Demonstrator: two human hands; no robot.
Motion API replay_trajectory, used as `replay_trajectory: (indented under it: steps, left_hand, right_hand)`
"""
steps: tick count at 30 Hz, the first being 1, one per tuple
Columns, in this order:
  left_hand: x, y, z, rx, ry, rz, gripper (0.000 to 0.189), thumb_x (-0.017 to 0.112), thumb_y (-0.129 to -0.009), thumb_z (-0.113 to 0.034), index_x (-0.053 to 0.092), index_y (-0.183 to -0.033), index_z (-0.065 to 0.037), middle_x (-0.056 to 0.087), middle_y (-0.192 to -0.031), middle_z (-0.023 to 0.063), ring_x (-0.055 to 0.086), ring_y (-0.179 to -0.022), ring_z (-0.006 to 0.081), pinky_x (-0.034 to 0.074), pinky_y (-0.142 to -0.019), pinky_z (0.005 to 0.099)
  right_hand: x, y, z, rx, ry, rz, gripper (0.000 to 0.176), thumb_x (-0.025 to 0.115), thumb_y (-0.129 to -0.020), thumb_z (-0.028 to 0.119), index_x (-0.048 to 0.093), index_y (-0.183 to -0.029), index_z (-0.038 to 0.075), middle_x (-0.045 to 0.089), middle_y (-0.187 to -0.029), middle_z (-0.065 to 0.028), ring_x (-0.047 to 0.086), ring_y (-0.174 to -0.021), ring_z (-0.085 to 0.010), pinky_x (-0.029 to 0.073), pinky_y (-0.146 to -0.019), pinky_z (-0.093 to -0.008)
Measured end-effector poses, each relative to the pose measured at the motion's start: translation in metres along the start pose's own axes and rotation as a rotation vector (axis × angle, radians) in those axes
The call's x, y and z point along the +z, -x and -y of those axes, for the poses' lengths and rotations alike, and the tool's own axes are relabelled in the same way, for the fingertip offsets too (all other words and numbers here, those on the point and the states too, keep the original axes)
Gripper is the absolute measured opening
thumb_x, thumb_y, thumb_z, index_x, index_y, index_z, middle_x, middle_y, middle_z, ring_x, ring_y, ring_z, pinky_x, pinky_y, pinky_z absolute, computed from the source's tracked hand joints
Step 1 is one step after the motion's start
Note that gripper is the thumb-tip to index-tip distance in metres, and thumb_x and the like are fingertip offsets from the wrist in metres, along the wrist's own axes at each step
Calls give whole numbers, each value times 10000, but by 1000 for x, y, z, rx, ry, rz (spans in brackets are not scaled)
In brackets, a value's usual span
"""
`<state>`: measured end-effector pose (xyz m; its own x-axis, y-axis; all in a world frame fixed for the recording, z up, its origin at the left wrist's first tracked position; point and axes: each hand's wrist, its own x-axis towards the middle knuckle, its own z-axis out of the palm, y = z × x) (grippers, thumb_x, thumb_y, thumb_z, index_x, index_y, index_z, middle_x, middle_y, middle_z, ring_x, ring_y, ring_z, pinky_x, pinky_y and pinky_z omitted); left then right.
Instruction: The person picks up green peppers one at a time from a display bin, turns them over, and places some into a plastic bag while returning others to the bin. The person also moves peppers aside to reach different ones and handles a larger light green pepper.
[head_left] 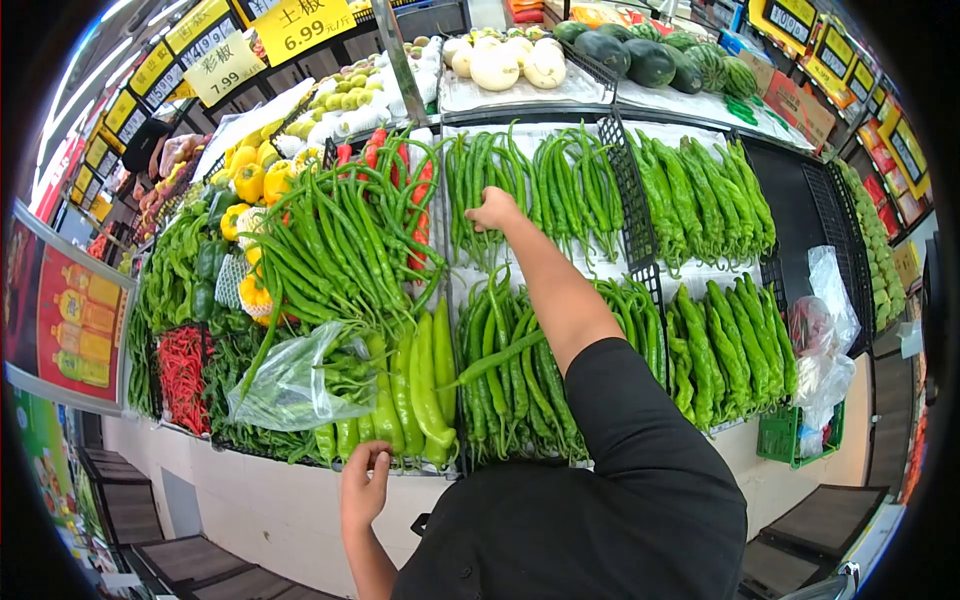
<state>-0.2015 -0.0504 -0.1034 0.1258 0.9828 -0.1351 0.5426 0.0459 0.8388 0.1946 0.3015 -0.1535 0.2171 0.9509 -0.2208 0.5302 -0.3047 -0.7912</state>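
My right hand (492,212) reaches over the upper row of long thin green peppers (575,190), its fingers bent down onto them; what lies under the fingertips is hidden. Below, my left hand (366,480) is at the front edge of the display, close to the broad light green peppers (425,385), with its fingers curled. A clear plastic bag (305,385) with green peppers in it lies left of these. Behind the bag spreads a loose heap of long green peppers (340,235). Another row of long green peppers (510,390) lies beneath my right forearm.
Wrinkled green peppers (700,200) fill crates on the right. Red chillies (184,380) and yellow peppers (250,183) are on the left. White melons (495,68) and watermelons (650,62) sit at the back. A metal post (400,65) stands behind the heap.
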Motion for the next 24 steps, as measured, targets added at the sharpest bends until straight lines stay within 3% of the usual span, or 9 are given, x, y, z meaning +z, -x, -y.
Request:
replay_trajectory:
  steps: [4,10,13,16,24]
  left_hand:
    - [1,-3,2,-1,18,-18,134,583,-940,-50,626,-1045,21,672,-878,94,623,-788,162,497,-740,289]
    - [1,-5,-1,0,16,-13,136,584,-938,-48,625,-1043,29,669,-889,107,623,-777,165,498,-729,291]
    - [2,-6,-1,9,7,-15,135,584,-937,-46,625,-1040,31,667,-888,111,624,-773,169,499,-724,293]
    - [1,-6,1,19,-8,1,132,554,-950,-31,613,-1048,36,662,-889,87,613,-786,144,495,-729,278]
    - [1,-4,-7,37,-42,0,127,541,-952,-21,608,-1043,35,658,-886,78,609,-790,136,495,-733,276]
  right_hand:
    - [-2,5,4,-18,-57,16,575,779,-800,234,548,-1213,-93,735,-858,-132,731,-711,-178,555,-732,-314]
    - [-5,-12,-23,-57,326,-43,593,762,-805,285,560,-1222,-85,736,-822,-140,729,-716,-182,552,-768,-322]
    - [-10,-9,-30,-58,261,-69,447,797,-749,345,659,-932,-39,709,-981,-216,695,-926,-333,551,-824,-402]
    - [-19,4,-20,-8,270,-6,591,772,-784,306,604,-1213,-63,737,-797,-116,728,-780,-212,548,-806,-337]
    - [-15,4,-22,-183,401,-29,535,760,-789,365,673,-1174,3,686,-1109,-212,657,-1049,-336,515,-930,-395]
